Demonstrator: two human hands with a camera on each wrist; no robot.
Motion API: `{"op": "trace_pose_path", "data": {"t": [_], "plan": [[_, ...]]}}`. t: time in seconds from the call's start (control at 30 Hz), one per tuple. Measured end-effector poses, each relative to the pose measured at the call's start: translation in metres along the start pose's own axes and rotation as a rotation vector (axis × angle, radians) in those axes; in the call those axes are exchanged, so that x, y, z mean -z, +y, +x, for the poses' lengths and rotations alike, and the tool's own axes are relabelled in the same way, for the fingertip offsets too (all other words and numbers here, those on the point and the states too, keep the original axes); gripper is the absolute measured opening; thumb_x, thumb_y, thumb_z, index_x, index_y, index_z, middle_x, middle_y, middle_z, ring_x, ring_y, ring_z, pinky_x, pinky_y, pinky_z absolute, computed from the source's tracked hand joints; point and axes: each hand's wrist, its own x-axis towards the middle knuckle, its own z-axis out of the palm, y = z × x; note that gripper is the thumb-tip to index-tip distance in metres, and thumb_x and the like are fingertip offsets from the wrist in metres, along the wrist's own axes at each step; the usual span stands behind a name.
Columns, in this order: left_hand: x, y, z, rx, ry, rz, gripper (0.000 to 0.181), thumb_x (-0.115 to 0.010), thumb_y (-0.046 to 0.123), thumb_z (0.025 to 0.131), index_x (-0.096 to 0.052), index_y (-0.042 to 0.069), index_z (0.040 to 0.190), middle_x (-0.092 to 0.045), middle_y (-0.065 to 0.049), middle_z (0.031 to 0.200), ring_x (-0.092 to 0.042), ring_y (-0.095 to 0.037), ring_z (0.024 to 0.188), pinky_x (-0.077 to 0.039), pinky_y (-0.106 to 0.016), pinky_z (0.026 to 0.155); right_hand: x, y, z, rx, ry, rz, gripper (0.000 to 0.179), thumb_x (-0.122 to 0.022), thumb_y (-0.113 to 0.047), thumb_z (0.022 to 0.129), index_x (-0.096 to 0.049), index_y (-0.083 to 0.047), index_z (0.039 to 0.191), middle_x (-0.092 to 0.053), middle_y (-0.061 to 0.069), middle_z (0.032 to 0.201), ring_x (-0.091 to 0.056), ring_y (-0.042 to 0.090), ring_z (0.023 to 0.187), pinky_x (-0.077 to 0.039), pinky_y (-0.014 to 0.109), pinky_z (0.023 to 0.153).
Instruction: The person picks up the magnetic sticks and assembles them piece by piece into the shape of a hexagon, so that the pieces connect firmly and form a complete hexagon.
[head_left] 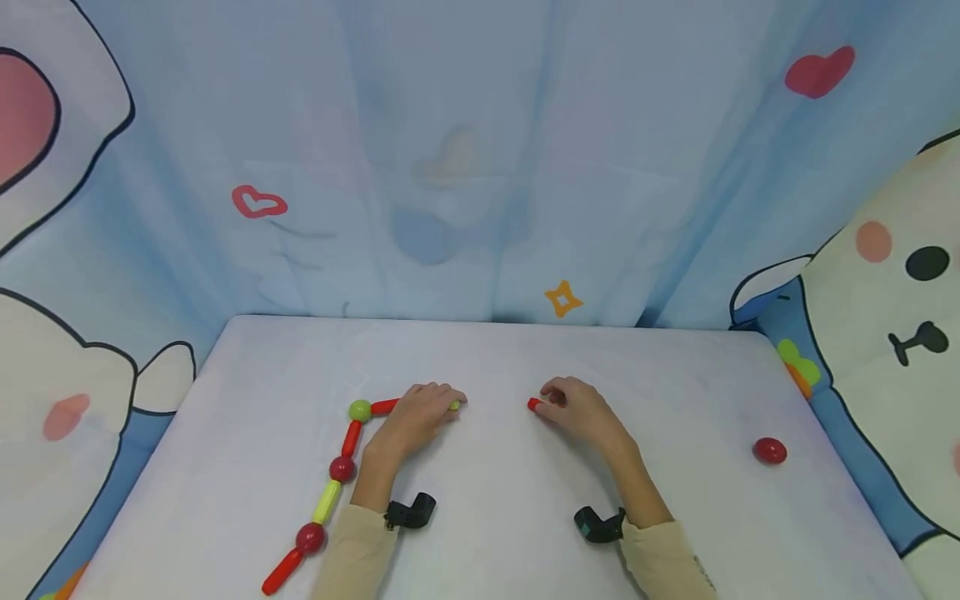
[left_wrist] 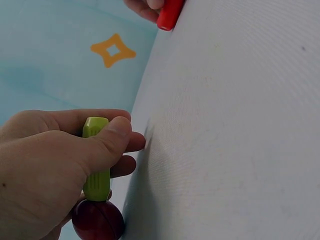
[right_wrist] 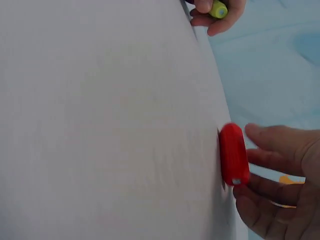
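My left hand (head_left: 420, 417) pinches a green toy building rod (left_wrist: 96, 189) between thumb and fingers. A dark red ball (left_wrist: 97, 220) adjoins the rod's near end, partly behind the hand. Leading to this hand is a bent chain of red rods (head_left: 282, 571), a green rod (head_left: 326, 502), red balls (head_left: 310, 538) and a green ball (head_left: 360, 411); the hand covers part of it. On the table, a separate red rod (right_wrist: 233, 155) lies beside my right hand (head_left: 581, 408). In the right wrist view the thumb stands slightly apart from this rod, and the other fingers are loosely bent around its near end.
A loose red ball (head_left: 770, 451) lies on the white table (head_left: 510, 517) toward the right. Behind the table's far edge hangs a blue printed curtain (head_left: 465, 250). Each wrist wears a black camera (head_left: 411, 510).
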Motion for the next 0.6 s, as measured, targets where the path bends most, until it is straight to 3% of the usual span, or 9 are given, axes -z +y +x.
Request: {"op": "trace_pose_path", "data": {"t": [0.17,0.37,0.5,0.6], "plan": [[-0.001,0.002,-0.001,0.000,-0.004,-0.006,0.031,-0.064,0.021,0.094,-0.061,0.019,0.124,-0.067,0.002,0.120,-0.060,-0.016,0.113,-0.045,-0.038,0.106,0.016,0.010,-0.010,0.071,0.018,0.070,0.032,-0.066,-0.025,0.092,-0.064,-0.007,0.119,-0.062,0.013,0.119,-0.057,0.028,0.109,-0.054,0.044,0.089],[-0.002,0.001,0.000,0.020,-0.001,-0.027,0.031,-0.064,0.021,0.094,-0.061,0.019,0.124,-0.066,0.002,0.121,-0.060,-0.016,0.113,-0.044,-0.038,0.106,0.025,0.025,-0.021,0.249,0.064,0.051,0.028,-0.069,-0.021,0.089,-0.066,-0.006,0.113,-0.065,0.010,0.113,-0.062,0.027,0.103,-0.057,0.030,0.079],[-0.003,0.000,0.000,0.017,-0.015,-0.020,0.031,-0.064,0.021,0.094,-0.061,0.019,0.125,-0.066,0.002,0.120,-0.060,-0.016,0.113,-0.044,-0.038,0.107,0.022,0.035,-0.027,0.303,0.034,0.021,0.030,-0.071,-0.021,0.089,-0.065,-0.006,0.114,-0.065,0.009,0.113,-0.062,0.025,0.102,-0.056,0.023,0.077],[-0.004,-0.001,0.001,0.016,-0.011,-0.002,0.031,-0.064,0.022,0.094,-0.061,0.019,0.125,-0.066,0.002,0.120,-0.060,-0.015,0.112,-0.044,-0.037,0.107,0.021,0.039,-0.029,0.329,0.025,0.012,0.032,-0.070,-0.021,0.089,-0.064,-0.007,0.117,-0.063,0.009,0.116,-0.063,0.024,0.101,-0.057,0.026,0.077]]}}
